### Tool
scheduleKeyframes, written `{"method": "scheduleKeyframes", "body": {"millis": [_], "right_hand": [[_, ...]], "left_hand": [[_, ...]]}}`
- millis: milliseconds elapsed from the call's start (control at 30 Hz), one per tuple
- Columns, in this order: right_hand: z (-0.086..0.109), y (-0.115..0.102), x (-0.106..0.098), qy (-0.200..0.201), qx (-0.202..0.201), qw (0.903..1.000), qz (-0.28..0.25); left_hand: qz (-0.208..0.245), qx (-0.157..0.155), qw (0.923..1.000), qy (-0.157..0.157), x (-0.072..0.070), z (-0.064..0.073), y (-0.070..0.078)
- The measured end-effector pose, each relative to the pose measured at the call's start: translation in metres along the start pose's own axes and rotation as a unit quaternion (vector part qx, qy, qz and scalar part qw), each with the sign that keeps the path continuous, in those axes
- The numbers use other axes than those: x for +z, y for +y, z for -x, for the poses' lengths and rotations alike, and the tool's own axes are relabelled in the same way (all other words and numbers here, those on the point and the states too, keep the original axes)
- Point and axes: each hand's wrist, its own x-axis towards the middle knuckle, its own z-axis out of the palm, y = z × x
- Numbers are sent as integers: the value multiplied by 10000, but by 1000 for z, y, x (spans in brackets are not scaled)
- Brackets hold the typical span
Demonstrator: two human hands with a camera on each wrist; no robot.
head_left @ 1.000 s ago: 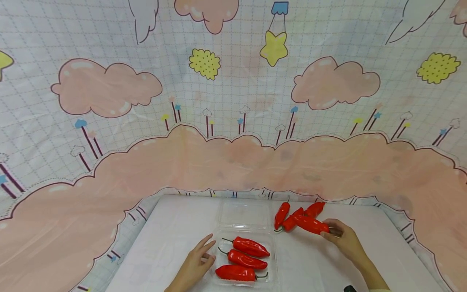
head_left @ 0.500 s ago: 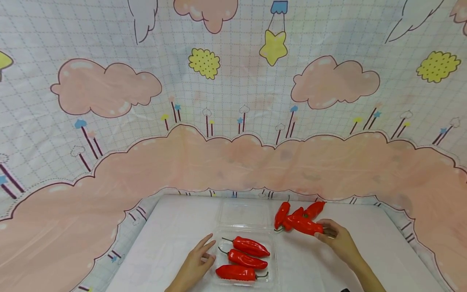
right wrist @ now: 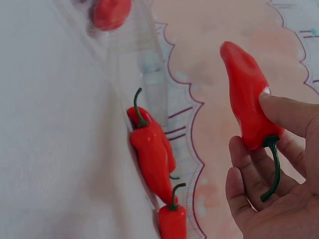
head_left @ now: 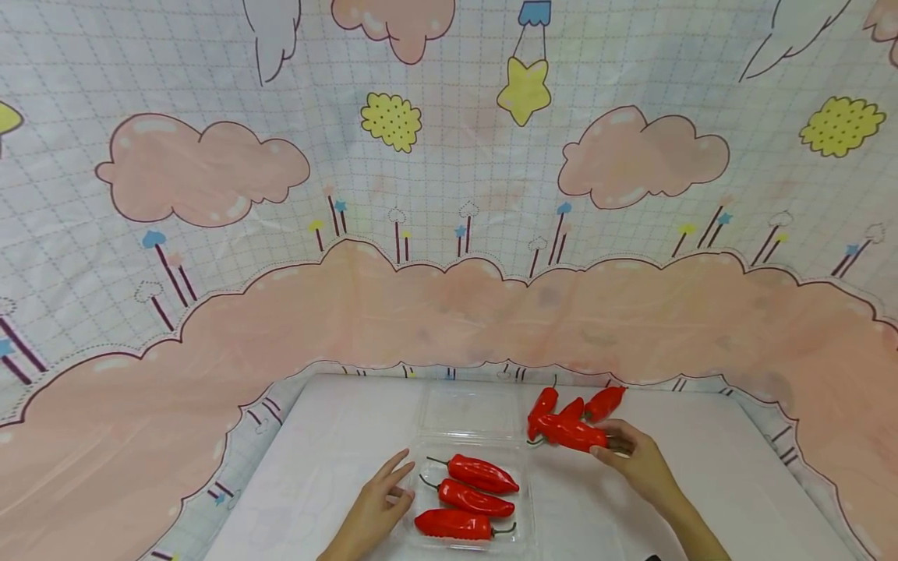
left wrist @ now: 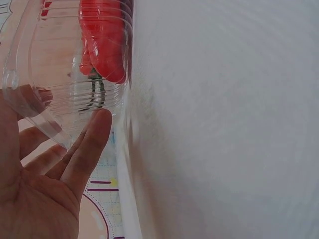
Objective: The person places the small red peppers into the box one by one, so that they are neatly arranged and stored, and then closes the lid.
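Right hand [head_left: 634, 460] holding a long red pepper [head_left: 570, 433], left hand [head_left: 379, 506] beside the clear plastic clamshell [head_left: 526, 461].
Head: the held pepper was at the clamshell's 2 o'clock, three loose peppers [head_left: 605, 404] towards 12 o'clock from it; three peppers [head_left: 477, 499] lay in the tray, the left hand at its 9 o'clock, fingers loosely spread, gripping nothing. Left wrist: some fingers showed through the plastic. Right wrist: thumb and fingers pinched the pepper near its stem [right wrist: 277, 172], tip towards 11 o'clock.
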Motion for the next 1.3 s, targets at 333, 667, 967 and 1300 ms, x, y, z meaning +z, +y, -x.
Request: {"method": "scheduleKeyframes", "body": {"millis": [333,667,967,1300], "right_hand": [[4,-9,12,-80,-42,9999,-73],[8,-14,22,-90,-114,9997,-184],[13,-19,31,-188,-121,9991,-352],[16,-21,43,-309,-121,9979,-564]], "left_hand": [[-113,-197,9997,-70,-1,0,2],[-58,-176,9998,-71,-2,0,2],[-116,-287,9994,-170,-2,-2,1],[-82,-229,9996,-136,0,-3,-2]]}}
